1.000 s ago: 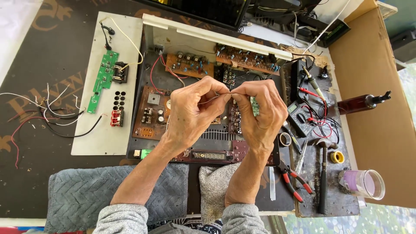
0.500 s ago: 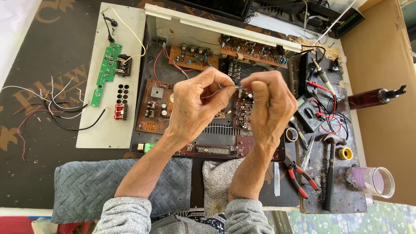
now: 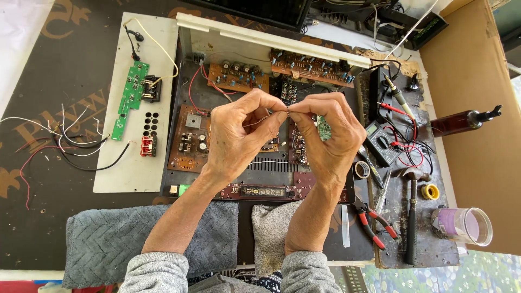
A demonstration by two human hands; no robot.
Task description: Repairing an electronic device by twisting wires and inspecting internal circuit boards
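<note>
A dark patterned mat covers the work surface, seen from above. At its left edge, loose white, black and red wire offcuts are scattered. Just beside them a pale grey metal panel is laid flat, carrying a narrow green circuit board. Next comes the opened electronics chassis, in which several brown circuit boards are mounted.

Above the chassis the left hand is raised, its thumb and forefinger pinched shut on a thin pale wire. The right hand meets it fingertip to fingertip, likewise pinched narrowly on the same wire end. The wire is thus held between both hands, over the middle of the chassis. The step in hand is judged to be the twisting or stripping of the wire's end; which of the two cannot be told. A fine, steady pinch would be called for as the strand is worked.

Further right, a dark multimeter with red and black leads is seen, then red-handled pliers, a hammer and a clear plastic cup.
</note>
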